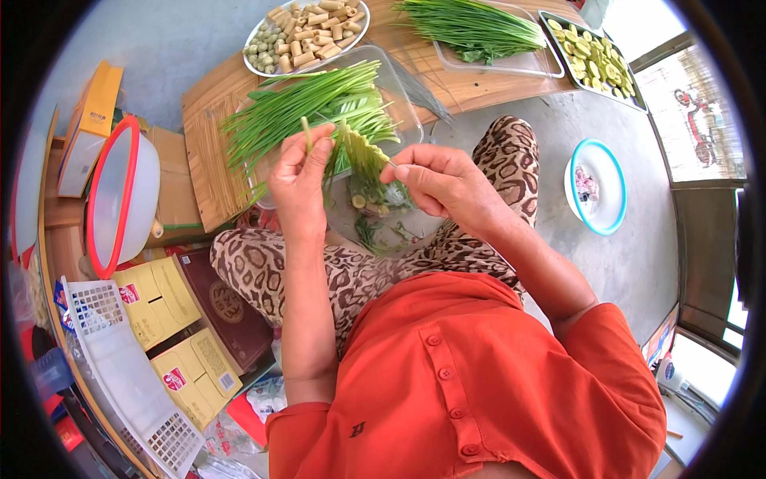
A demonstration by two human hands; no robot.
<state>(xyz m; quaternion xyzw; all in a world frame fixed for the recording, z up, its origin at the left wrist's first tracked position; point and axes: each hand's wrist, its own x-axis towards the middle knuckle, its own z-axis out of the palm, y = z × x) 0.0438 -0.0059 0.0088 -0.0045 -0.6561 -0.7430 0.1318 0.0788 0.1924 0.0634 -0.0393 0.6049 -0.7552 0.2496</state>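
My left hand (299, 172) pinches a short pale green stalk, held upright above the tray of long green leafy stalks (303, 104). My right hand (423, 180) is closed in a pinch on the stem end of a wilted yellow-green leafy piece (363, 156), which spans toward my left fingers. The stalks lie heaped in a clear plastic tray (407, 109) on the wooden board. Below my hands, on the floor between my legs, is a pile of leafy scraps (371, 231), partly hidden.
A plate of cylindrical pieces (319, 32), another tray of stalks (475, 28) and a tray of green slices (590, 60) are on the wooden table (203, 112). A red-rimmed tub (124, 195) and cartons (191, 367) stand left; a blue-rimmed basin (606, 191) sits right.
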